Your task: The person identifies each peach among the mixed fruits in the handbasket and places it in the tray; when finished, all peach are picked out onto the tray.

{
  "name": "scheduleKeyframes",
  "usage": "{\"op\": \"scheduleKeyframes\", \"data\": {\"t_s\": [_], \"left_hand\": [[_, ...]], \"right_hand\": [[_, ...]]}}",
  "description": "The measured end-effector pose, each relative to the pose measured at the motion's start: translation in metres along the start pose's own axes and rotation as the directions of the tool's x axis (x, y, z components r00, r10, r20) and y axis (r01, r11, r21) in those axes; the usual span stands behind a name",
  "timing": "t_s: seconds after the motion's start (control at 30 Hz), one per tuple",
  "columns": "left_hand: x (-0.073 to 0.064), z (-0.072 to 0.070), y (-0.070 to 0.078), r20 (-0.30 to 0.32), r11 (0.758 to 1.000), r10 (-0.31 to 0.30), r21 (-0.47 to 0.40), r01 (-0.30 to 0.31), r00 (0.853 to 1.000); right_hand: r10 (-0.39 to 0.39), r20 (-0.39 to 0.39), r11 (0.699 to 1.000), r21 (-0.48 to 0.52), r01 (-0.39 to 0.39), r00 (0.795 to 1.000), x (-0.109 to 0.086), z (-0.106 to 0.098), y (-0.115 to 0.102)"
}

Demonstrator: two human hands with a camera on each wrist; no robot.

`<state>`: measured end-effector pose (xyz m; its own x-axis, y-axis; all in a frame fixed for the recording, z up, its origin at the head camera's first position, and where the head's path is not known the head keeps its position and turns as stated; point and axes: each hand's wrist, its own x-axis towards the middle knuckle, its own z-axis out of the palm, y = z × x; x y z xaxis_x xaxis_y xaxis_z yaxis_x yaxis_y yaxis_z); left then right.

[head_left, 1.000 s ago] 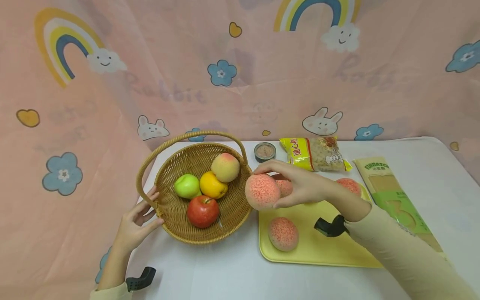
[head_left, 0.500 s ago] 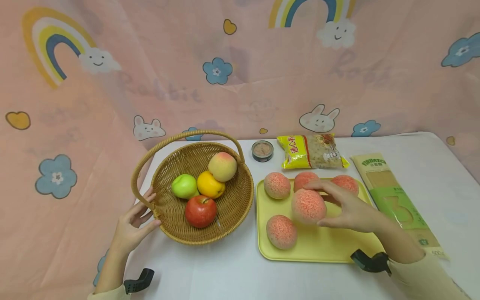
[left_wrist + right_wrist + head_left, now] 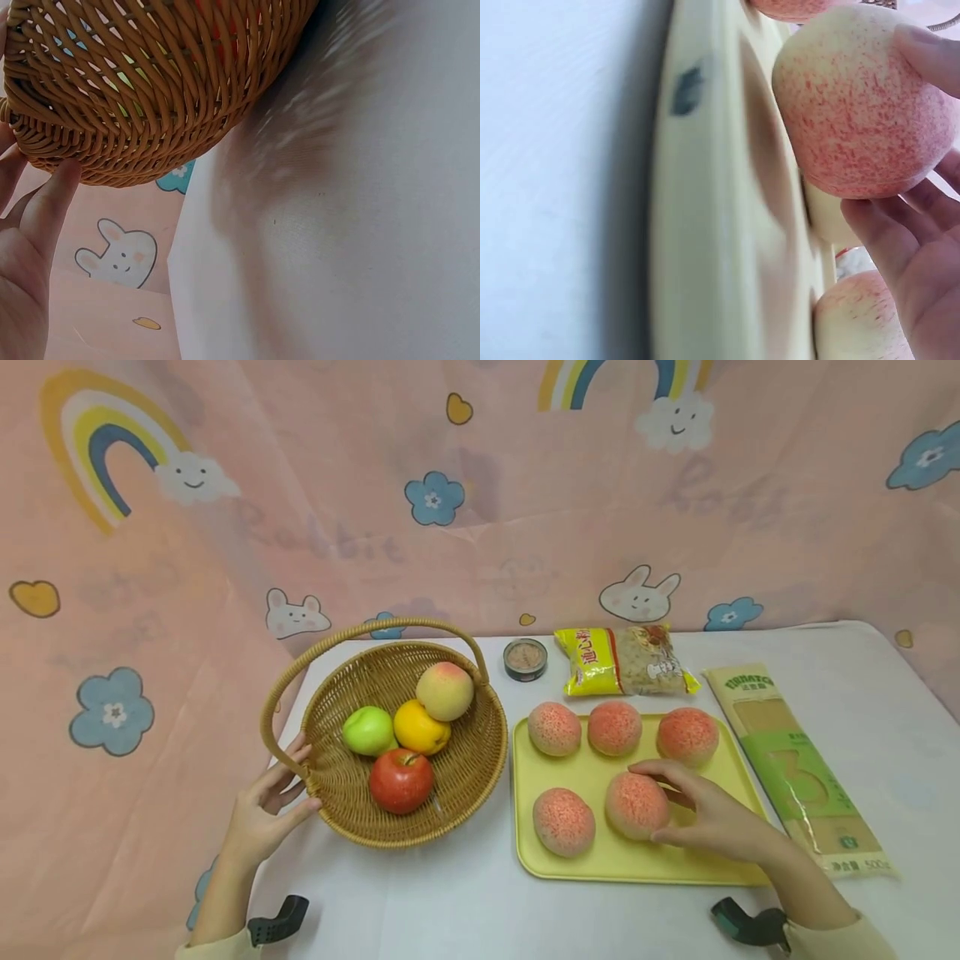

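A wicker basket [image 3: 471,781] stands at the left, holding a green apple [image 3: 369,731], a yellow-orange fruit [image 3: 422,728], a pale peach [image 3: 445,691] and a red apple [image 3: 401,782]. My left hand [image 3: 258,818] grips the basket's left side at the handle base; its fingers touch the weave [image 3: 142,142] in the left wrist view. My right hand [image 3: 708,814] holds a speckled pink peach [image 3: 636,806] between thumb and fingers, at the middle of the yellow tray [image 3: 600,867]. In the right wrist view that peach [image 3: 855,105] is at the tray surface; whether it touches is unclear.
Several other pink peaches [image 3: 564,822] lie on the tray. Behind it are a small round tin [image 3: 525,659] and a yellow-ended bag of pasta [image 3: 628,662]. A long green noodle packet [image 3: 802,772] lies to its right. A pink printed cloth [image 3: 480,568] hangs behind the table.
My right hand has carried the peach from beside the basket's right rim rightward, then down to the tray. The left hand keeps its grip on the basket.
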<state>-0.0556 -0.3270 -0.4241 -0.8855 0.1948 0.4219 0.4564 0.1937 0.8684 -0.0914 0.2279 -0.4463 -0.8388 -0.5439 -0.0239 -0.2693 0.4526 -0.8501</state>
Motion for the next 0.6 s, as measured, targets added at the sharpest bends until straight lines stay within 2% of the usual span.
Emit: {"op": "scheduleKeyframes", "data": {"t_s": [0.27,0.43,0.6], "left_hand": [[0.0009,0.0000,-0.0015,0.005,0.999,0.033,-0.021,-0.032,0.999],[0.0006,-0.0002,-0.0002,-0.005,1.000,0.004,-0.013,-0.004,1.000],[0.0011,0.0004,0.0027,-0.009,0.999,-0.040,0.001,0.040,0.999]], "right_hand": [[0.021,0.051,0.998,0.064,-0.024,0.998,-0.0057,0.0007,0.0033],[0.017,0.102,0.994,0.102,-0.028,0.995,-0.0079,-0.0007,0.0050],[0.027,0.138,0.994,0.098,-0.041,0.990,-0.0091,-0.0010,0.0069]]}}
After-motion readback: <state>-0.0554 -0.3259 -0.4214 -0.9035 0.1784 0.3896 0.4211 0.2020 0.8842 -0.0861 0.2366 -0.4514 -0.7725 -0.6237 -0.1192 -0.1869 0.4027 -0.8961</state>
